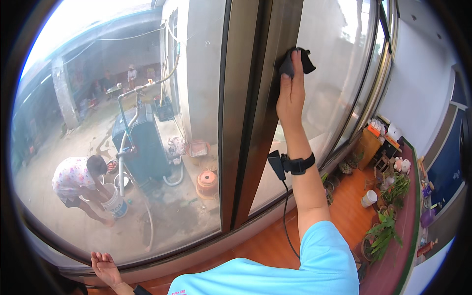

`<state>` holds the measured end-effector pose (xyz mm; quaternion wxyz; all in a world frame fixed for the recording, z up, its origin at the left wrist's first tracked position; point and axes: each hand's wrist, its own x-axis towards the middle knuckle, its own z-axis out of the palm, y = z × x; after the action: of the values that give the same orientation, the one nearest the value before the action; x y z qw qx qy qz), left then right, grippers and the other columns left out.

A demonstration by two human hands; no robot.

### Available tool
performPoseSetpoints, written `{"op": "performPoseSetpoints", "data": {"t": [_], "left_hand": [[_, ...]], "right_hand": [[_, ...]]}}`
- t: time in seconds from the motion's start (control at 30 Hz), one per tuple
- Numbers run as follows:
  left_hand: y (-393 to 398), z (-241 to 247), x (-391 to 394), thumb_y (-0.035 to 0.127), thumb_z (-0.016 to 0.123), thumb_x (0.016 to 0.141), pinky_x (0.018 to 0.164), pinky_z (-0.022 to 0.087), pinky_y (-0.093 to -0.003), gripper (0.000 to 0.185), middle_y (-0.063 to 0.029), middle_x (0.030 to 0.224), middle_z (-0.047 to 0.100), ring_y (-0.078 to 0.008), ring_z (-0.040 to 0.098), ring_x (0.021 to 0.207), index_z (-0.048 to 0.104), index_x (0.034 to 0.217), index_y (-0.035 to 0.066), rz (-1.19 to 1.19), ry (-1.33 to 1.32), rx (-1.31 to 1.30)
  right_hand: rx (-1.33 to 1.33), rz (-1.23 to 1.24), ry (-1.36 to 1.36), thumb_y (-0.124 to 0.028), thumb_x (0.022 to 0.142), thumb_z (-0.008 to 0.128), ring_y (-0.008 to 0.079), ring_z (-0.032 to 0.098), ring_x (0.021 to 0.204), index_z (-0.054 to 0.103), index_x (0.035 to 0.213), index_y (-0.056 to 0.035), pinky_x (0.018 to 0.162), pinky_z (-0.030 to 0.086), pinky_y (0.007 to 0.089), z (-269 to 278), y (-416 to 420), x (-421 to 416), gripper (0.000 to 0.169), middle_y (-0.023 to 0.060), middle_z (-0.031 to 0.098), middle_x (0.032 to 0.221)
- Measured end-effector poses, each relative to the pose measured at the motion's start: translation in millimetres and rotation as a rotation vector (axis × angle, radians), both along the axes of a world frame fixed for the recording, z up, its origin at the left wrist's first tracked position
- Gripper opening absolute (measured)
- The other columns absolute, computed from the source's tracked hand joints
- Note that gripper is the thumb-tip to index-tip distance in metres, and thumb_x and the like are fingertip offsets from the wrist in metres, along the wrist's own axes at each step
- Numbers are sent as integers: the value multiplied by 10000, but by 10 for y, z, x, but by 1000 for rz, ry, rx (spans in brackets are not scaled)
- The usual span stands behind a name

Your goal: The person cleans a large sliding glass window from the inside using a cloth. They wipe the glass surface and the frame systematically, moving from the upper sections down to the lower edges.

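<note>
My right hand (pixel 291 99) is raised high, its fingers extended over a bunched black cloth (pixel 309 63). The cloth lies against the edge of the brown metal window frame (pixel 271 121), beside the right-hand glass pane (pixel 328 40). A black strap with a small device (pixel 297 165) circles my right wrist, and a cable hangs from it. At the lower left, my left hand (pixel 105 268) is held palm up with loosely curled fingers and nothing in it, near the bottom rail of the left glass pane (pixel 177 225). A dark band shows at the left wrist.
Through the glass, a person (pixel 75 180) bends over a white bucket (pixel 115 204) near a green tank (pixel 142 143) and pipes (pixel 121 147). Potted plants (pixel 385 228) and a white bucket (pixel 369 198) stand to my right on the orange floor (pixel 344 214); beyond is a dark red ledge (pixel 403 221).
</note>
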<state>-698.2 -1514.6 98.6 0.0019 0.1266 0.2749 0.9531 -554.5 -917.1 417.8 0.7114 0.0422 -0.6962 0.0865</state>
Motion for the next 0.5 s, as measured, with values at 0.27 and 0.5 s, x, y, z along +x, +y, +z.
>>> {"op": "performPoseSetpoints", "data": {"t": [0.27, 0.5], "left_hand": [[134, -33, 291, 186, 480, 954, 855, 483, -284, 236, -4, 929, 528, -118, 491, 753, 564, 1126, 48, 42, 44, -21], [457, 96, 71, 183, 473, 951, 852, 488, -291, 241, -9, 919, 531, -119, 491, 756, 554, 1132, 46, 14, 39, -40]], "right_hand": [[68, 36, -76, -108, 961, 396, 376, 315, 1348, 335, 1404, -4, 1097, 202, 459, -220, 378, 14, 459, 191, 369, 1440], [-55, -184, -322, -93, 892, 437, 500, 379, 1224, 350, 1365, 57, 1030, 271, 536, -2570, 426, 441, 504, 310, 339, 1402]]}}
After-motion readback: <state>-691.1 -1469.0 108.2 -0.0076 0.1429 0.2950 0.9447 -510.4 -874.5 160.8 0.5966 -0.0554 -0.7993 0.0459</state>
